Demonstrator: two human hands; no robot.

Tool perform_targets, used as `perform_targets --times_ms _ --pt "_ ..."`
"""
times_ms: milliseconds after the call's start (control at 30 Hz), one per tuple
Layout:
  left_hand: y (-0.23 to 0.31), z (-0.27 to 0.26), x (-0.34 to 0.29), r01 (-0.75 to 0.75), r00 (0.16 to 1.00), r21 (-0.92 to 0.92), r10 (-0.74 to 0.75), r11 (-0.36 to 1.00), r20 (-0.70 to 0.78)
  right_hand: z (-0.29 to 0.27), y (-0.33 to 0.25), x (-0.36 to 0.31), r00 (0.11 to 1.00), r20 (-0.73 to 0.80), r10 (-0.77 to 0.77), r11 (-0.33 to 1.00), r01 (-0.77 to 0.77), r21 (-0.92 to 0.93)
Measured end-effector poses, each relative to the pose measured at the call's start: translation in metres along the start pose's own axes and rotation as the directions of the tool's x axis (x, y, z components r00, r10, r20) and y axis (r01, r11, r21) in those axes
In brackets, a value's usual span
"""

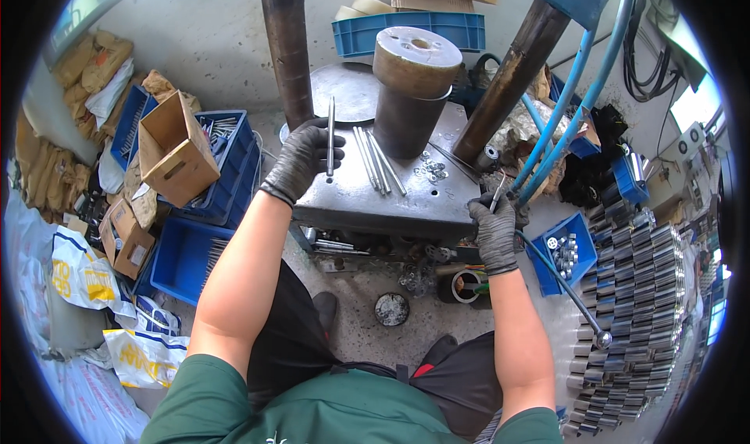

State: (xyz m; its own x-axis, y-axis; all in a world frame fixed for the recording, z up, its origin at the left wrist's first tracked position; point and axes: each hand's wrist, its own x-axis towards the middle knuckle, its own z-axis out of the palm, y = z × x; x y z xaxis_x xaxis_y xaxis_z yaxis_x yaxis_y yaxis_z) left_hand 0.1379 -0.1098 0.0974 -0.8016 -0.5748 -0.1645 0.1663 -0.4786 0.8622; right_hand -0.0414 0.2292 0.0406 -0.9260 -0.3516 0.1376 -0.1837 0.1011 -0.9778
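Observation:
My left hand (303,159), in a dark grey glove, holds a long thin steel rod (330,135) upright-ish over the left part of a grey steel work block (367,198). Several more steel rods (376,161) lie on the block beside a thick rusty steel cylinder (410,92). A small heap of washers (432,169) lies to the right of the rods. My right hand (494,229), also gloved, pinches a small metal piece (498,191) at the block's right front corner.
Blue crates (226,170) with rods and a cardboard box (176,151) stand at the left. A blue bin of metal parts (564,252) and stacked steel tubes (641,303) are at the right. Two dark posts (287,49) and blue hoses (570,92) rise behind the block.

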Motion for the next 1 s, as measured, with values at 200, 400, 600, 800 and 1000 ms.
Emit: perform_targets --times_ms 200,400,600,800,1000 --pt "-0.036 0.057 -0.038 0.005 0.961 0.209 -0.062 0.978 0.268 0.009 -0.027 -0.03 0.959 0.164 0.23 0.811 -0.283 0.513" --pt "-0.078 0.097 -0.063 -0.116 0.899 0.455 -0.102 0.883 0.426 0.019 -0.045 -0.053 0.941 0.208 0.266 0.748 -0.338 0.571" --pt "-0.09 0.111 -0.066 -0.239 0.853 0.604 -0.132 0.76 0.504 0.024 -0.05 -0.063 0.926 0.228 0.301 0.77 -0.377 0.514" --pt "-0.093 0.114 -0.063 -0.474 0.834 0.69 0.025 0.547 0.552 0.024 -0.048 -0.061 0.918 0.257 0.302 0.753 -0.395 0.527" --pt "-0.085 0.111 -0.065 -0.606 0.794 0.72 0.202 0.339 0.573 0.019 -0.047 -0.054 0.878 0.312 0.363 0.731 -0.476 0.489"
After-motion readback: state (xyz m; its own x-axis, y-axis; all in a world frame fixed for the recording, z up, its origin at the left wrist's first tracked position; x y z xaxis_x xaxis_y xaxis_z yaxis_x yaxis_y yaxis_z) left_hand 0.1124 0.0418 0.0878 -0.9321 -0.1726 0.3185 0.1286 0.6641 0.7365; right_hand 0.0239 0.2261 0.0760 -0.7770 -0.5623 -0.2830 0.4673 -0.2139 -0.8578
